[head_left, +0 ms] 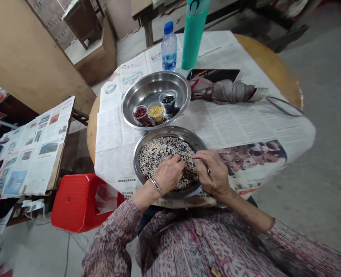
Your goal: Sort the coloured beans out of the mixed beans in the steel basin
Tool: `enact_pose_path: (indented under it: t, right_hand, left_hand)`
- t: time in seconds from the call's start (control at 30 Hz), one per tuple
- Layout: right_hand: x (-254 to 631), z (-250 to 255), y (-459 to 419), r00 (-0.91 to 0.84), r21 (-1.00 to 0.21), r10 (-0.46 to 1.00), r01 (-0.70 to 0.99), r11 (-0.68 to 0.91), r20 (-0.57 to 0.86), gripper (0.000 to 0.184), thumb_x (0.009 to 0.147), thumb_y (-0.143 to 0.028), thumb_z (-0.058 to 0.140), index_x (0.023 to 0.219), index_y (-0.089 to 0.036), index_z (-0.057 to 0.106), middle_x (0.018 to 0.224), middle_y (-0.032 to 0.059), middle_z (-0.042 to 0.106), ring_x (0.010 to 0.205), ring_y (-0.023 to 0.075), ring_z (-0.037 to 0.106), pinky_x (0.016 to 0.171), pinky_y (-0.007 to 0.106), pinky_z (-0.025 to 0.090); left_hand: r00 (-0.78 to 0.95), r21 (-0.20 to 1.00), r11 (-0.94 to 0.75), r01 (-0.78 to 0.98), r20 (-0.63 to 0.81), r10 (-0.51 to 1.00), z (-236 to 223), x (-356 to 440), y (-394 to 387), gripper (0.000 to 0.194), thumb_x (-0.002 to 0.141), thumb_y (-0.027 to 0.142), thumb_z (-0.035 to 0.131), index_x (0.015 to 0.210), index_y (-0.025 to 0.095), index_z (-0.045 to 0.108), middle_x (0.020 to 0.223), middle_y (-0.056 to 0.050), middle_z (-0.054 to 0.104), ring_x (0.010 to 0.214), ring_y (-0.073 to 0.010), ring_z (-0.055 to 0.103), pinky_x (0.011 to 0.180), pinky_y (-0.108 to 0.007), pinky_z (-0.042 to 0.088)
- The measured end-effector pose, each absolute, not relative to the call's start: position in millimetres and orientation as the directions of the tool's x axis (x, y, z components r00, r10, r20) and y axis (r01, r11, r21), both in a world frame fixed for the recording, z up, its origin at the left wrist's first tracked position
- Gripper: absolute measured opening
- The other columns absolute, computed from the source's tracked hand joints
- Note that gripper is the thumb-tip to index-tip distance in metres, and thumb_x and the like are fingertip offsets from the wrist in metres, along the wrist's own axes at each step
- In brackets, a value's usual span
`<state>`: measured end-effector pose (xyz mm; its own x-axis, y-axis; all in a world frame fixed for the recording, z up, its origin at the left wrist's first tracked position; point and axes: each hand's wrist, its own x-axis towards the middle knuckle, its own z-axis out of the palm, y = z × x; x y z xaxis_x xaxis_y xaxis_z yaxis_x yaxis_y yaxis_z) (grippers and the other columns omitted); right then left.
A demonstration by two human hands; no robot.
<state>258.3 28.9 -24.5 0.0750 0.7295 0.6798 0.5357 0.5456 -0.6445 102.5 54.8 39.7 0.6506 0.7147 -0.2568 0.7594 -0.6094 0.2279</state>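
A steel bowl (135, 163) near the table's front edge holds a mix of white grains with red, yellow and black beans (156, 152). My left hand (169, 175), with a metal bangle at the wrist, reaches over the mix. Its fingers are curled down at the grains, and whatever lies under them is hidden. Over the bowl's right rim is my right hand (213, 173), thumb and forefinger drawn together; anything between them is too small to name. Behind, a larger steel basin (147, 86) contains small clear cups of red beans (141, 112), yellow beans (156, 111) and black beans (168, 100).
Newspaper (211, 123) covers the round table. A water bottle (169, 48), a teal bottle (194, 36), a phone (216, 74) and a folded umbrella (225, 91) stand or lie behind. A red stool (75, 202) and another newspaper-covered table (40, 150) are at left.
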Motion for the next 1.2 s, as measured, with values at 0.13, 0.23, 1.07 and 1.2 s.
enact_pose_path:
  t: [0.13,0.23,1.07,1.2]
  right_hand:
    - [258.0,-23.4,29.3,0.077,-0.645,0.732,0.541,0.54,0.677,0.017,0.091,-0.015,0.05,0.102,-0.023,0.061,0.093,0.0061,0.065,0.089,0.0215,0.063,0.082,0.039,0.053]
    - [257.8,-22.5,29.6,0.078,-0.64,0.723,0.538,0.549,0.686,0.016,0.09,-0.015,0.051,0.101,-0.022,0.061,0.092,0.0057,0.065,0.087,0.021,0.063,0.08,0.038,0.053]
    - [257.8,-22.1,29.0,0.081,-0.647,0.728,0.532,0.546,0.681,0.018,0.09,-0.014,0.052,0.102,-0.024,0.06,0.092,0.0064,0.066,0.087,0.0219,0.062,0.079,0.04,0.053]
    - [257.7,-21.3,29.1,0.072,-0.638,0.722,0.533,0.555,0.688,0.017,0.09,-0.013,0.052,0.101,-0.023,0.06,0.092,0.0064,0.065,0.087,0.0214,0.062,0.079,0.039,0.052]
  left_hand:
    - [0.553,0.249,-0.499,0.83,-0.253,0.794,41.9,91.9,52.5,0.018,0.089,0.007,0.047,0.093,0.016,0.062,0.099,-0.006,0.061,0.093,-0.0184,0.059,0.088,-0.03,0.051]
    - [0.463,0.285,-0.398,0.872,-0.214,0.86,48.6,69.4,48.5,0.018,0.086,0.004,0.049,0.087,0.018,0.062,0.094,-0.004,0.061,0.089,-0.0165,0.06,0.087,-0.029,0.051]
    - [0.483,0.337,-0.393,0.855,-0.244,0.841,45.7,103.4,46.9,0.028,0.087,0.012,0.055,0.115,0.017,0.053,0.114,-0.009,0.054,0.11,-0.0215,0.054,0.101,-0.036,0.049]
    - [0.487,0.291,-0.41,0.865,-0.281,0.827,46.1,108.2,48.1,0.017,0.089,0.012,0.05,0.103,0.016,0.059,0.108,-0.008,0.058,0.103,-0.021,0.057,0.096,-0.036,0.051]
